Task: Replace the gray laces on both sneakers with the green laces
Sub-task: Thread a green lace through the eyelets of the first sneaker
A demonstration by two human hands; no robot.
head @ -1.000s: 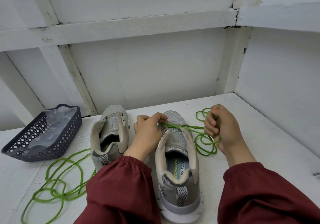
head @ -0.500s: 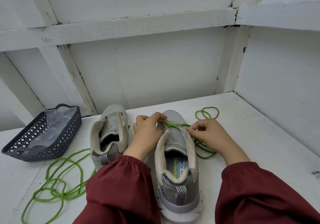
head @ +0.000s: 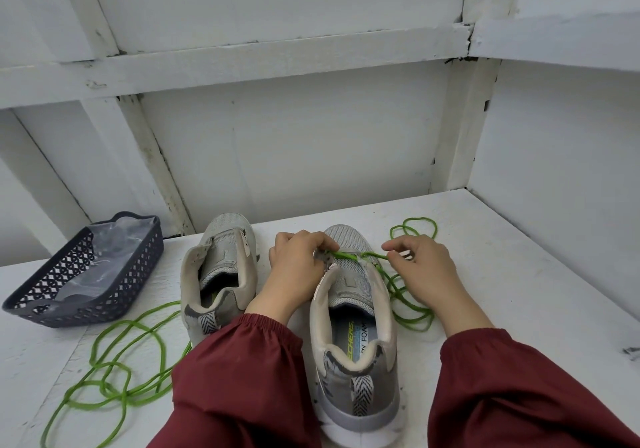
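A: Sneakers first. Where are they?

B: Both stand heel toward the camera on the white surface (head: 519,274). The center sneaker (head: 356,343) is the one being laced. The other sneaker (head: 221,274), just left of it in the frame, shows no lace at all. A dark basket (head: 104,295) holding clear plastic sits at the far left.

A: And the hands?

B: The left hand (head: 294,267) has its grip closed tight at the left eyelet row near the toe. It pinches the green lace (head: 346,255) and, I think, the flap with it. The right hand (head: 422,271) has thumb and forefinger closed on the same lace just off the right eyelet row, with its other fingers loosely curled. Between the two grips the lace runs taut across the tongue.

A: So what could go wrong?

B: The biggest risk is the shoe itself. Only that left pinch steadies it, so a hard pull to the right would likely drag or tip it. Next is the slack. The loose coil (head: 412,309) lies in overlapping loops beside the right wrist, and drawn through fast it could cinch into a knot or snag on the sleeve. Then the spare lace (head: 114,361) at lower left runs in under the left sleeve, so a shift of that arm could drag it into a tangle. The smallest risk is the lace tip. I cannot see it, but a frayed one would jam at the eyelet.
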